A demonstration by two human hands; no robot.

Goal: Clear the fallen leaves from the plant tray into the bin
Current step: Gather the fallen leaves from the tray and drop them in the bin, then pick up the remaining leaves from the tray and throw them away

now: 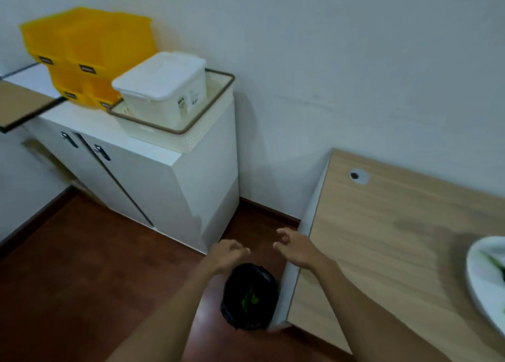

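A small bin lined with a black bag (pixel 235 307) stands on the floor beside the desk's left end. Green leaves (pixel 249 299) lie inside it. My left hand (pixel 228 253) and my right hand (pixel 296 248) both hover above the bin, a little beyond it, with fingers loosely spread and nothing in them. The white plant tray (pixel 481 277) sits on the desk at the far right edge of the view, partly cut off, with a bit of green showing in it.
A wooden desk (pixel 396 238) fills the right side. A white cabinet (pixel 153 175) stands left of the bin, carrying yellow bins (pixel 82 47) and a white lidded box (pixel 164 88) in a basket. The floor (pixel 82 266) is dark red-brown.
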